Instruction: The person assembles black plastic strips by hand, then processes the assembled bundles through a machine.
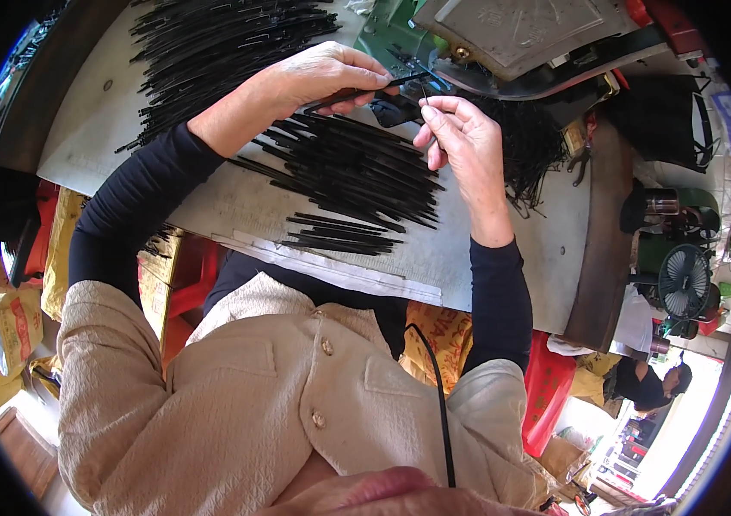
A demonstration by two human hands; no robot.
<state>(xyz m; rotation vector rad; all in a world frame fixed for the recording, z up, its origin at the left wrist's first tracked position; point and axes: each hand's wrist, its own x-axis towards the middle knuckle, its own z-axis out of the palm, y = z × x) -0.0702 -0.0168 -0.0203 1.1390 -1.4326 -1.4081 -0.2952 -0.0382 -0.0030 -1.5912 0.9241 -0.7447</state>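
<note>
My left hand [331,76] is closed around a slim black strip [410,79], whose end points right toward the machine. Just to its right, my right hand [466,146] pinches a thin strand between thumb and forefinger, close to that strip's end. What the strand is made of is too small to make out. Below both hands lies a bundle of black strips [357,168] on the pale worktable [546,258], with a smaller row of them nearer me. A larger heap of black strips [219,64] spreads over the table's far left.
A green and grey machine [512,39] stands at the back right, beyond my hands. Beside my right wrist sits a tangle of thin black strands [529,150]. Pliers [585,159] lie near the right edge. Further right are a small fan [685,281] and another person [645,384].
</note>
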